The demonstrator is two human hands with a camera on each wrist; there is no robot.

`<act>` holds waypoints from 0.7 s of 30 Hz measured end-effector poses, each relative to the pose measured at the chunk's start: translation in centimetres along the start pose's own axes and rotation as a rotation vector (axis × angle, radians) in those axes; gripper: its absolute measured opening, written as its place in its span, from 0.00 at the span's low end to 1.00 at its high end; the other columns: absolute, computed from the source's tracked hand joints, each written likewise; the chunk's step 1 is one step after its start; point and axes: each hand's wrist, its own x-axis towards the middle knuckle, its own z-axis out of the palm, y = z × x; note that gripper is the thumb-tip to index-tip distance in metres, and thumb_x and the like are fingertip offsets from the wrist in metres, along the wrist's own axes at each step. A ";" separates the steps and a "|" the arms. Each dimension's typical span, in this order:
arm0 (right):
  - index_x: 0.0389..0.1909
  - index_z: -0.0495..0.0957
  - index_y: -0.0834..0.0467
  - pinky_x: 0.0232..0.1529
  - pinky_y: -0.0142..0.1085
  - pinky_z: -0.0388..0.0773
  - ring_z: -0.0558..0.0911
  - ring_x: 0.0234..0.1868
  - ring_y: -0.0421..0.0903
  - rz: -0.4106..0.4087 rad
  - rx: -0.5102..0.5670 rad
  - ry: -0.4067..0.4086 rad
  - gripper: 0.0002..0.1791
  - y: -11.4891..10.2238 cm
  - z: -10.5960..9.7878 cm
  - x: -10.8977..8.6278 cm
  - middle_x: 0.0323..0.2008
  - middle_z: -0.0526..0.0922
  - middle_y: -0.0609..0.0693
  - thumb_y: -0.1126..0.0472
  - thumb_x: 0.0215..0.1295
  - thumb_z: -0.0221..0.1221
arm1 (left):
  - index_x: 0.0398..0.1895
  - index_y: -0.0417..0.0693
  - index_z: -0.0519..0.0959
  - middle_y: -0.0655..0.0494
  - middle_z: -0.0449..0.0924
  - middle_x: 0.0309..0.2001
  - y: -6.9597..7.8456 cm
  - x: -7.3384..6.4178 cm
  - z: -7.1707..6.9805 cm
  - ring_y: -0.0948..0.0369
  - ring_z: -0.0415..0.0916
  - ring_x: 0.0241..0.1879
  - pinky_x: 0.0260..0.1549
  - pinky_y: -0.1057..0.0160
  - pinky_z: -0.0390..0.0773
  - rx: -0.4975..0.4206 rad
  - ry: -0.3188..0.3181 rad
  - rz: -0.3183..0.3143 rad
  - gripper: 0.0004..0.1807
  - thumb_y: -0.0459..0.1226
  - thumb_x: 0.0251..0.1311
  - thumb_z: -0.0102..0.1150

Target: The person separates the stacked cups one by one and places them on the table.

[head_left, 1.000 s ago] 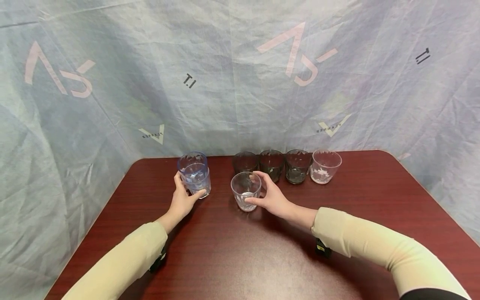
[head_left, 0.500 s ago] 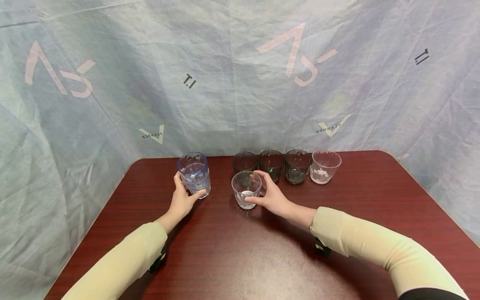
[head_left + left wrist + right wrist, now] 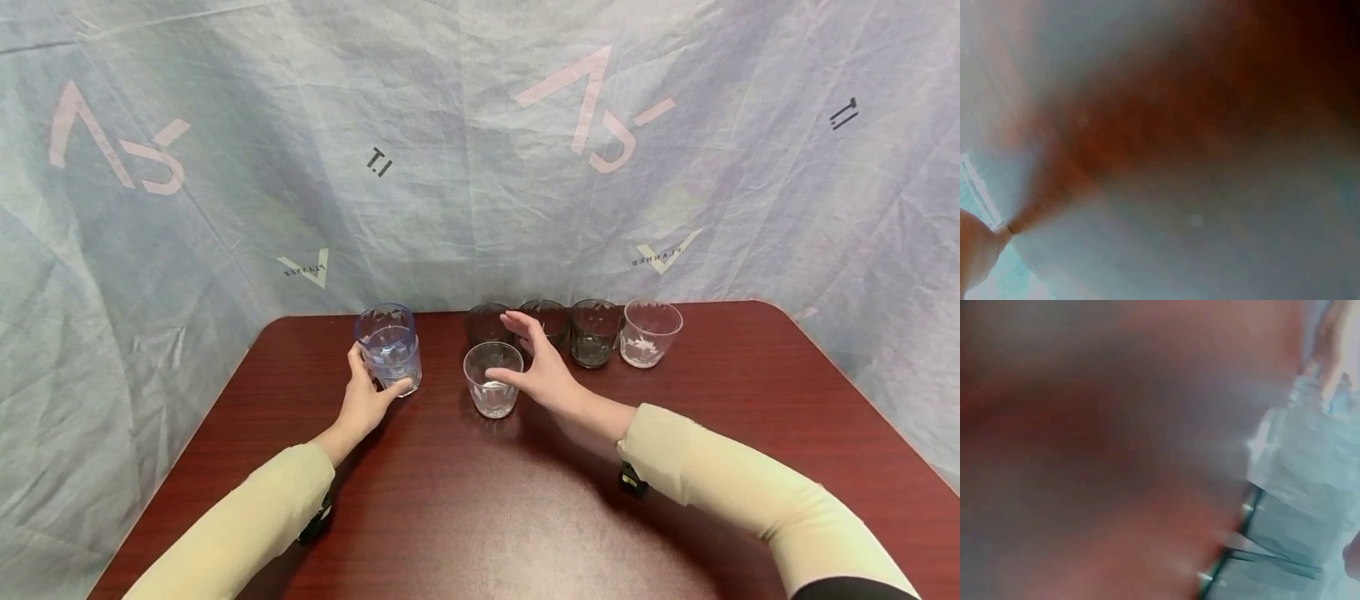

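Note:
At the left of the head view, my left hand (image 3: pixel 365 404) grips the lower part of a two-glass stack. A blue-tinted glass (image 3: pixel 384 321) sits nested in a clear glass (image 3: pixel 409 367), whose far side is hidden. Another clear glass (image 3: pixel 491 402) stands upright at mid-table. My right hand (image 3: pixel 549 379) is beside it with fingers spread and raised, the thumb overlapping the glass in this view. The right wrist view is mostly blurred, with a large clear glass (image 3: pixel 1304 456) at its right. In the left wrist view only part of the hand (image 3: pixel 975 250) shows sharply.
Along the back edge of the dark red table (image 3: pixel 480 517) stand several dark glasses (image 3: pixel 595 346) in a row, partly behind my right hand. A clear glass (image 3: pixel 648 337) ends the row at the right. A grey printed cloth (image 3: pixel 465 208) hangs behind.
My right hand has let go of the middle clear glass; its fingers have lifted and spread away from the rim. The left hand and its stack have stayed in place.

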 end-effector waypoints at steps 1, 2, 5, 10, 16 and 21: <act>0.67 0.55 0.72 0.65 0.57 0.56 0.61 0.68 0.60 -0.009 0.008 -0.007 0.44 0.1 0.0 0.4 0.66 0.63 0.68 0.75 0.51 0.69 | 0.73 0.48 0.37 0.34 0.62 0.65 0.0 0.0 0.0 0.43 0.63 0.63 0.59 0.45 0.65 0.002 -0.001 0.000 0.54 0.31 0.55 0.70; 0.67 0.54 0.70 0.66 0.57 0.57 0.61 0.69 0.59 -0.014 0.007 -0.017 0.45 0.1 0.0 0.9 0.67 0.63 0.66 0.74 0.52 0.69 | 0.73 0.48 0.37 0.34 0.62 0.65 0.1 0.0 0.0 0.43 0.63 0.64 0.59 0.45 0.65 -0.001 -0.002 0.001 0.54 0.31 0.55 0.70; 0.70 0.54 0.64 0.66 0.53 0.57 0.61 0.70 0.54 -0.027 -0.008 -0.062 0.46 0.7 0.1 2.3 0.69 0.62 0.60 0.71 0.54 0.70 | 0.72 0.48 0.37 0.33 0.61 0.65 0.0 0.0 0.0 0.43 0.63 0.64 0.60 0.45 0.64 -0.009 0.000 0.005 0.54 0.30 0.55 0.70; 0.71 0.53 0.58 0.66 0.48 0.61 0.61 0.70 0.47 -0.045 -0.058 -0.142 0.47 0.9 0.6 4.5 0.70 0.62 0.53 0.64 0.55 0.71 | 0.72 0.48 0.38 0.33 0.62 0.65 -0.1 0.0 0.0 0.43 0.63 0.63 0.59 0.45 0.65 -0.006 0.009 0.005 0.54 0.30 0.55 0.70; 0.72 0.52 0.58 0.66 0.49 0.60 0.60 0.71 0.47 -0.032 -0.077 -0.237 0.47 -0.3 1.5 6.5 0.71 0.60 0.53 0.60 0.58 0.70 | 0.72 0.45 0.37 0.32 0.62 0.64 0.4 -0.1 0.0 0.42 0.63 0.63 0.59 0.45 0.65 0.005 0.006 0.008 0.54 0.30 0.55 0.69; 0.73 0.51 0.54 0.66 0.46 0.60 0.61 0.70 0.45 0.004 -0.093 -0.261 0.47 -0.1 2.5 7.9 0.71 0.59 0.50 0.57 0.59 0.69 | 0.72 0.48 0.38 0.33 0.64 0.63 -0.2 0.2 0.1 0.44 0.64 0.63 0.59 0.46 0.65 0.017 0.014 0.002 0.54 0.31 0.54 0.70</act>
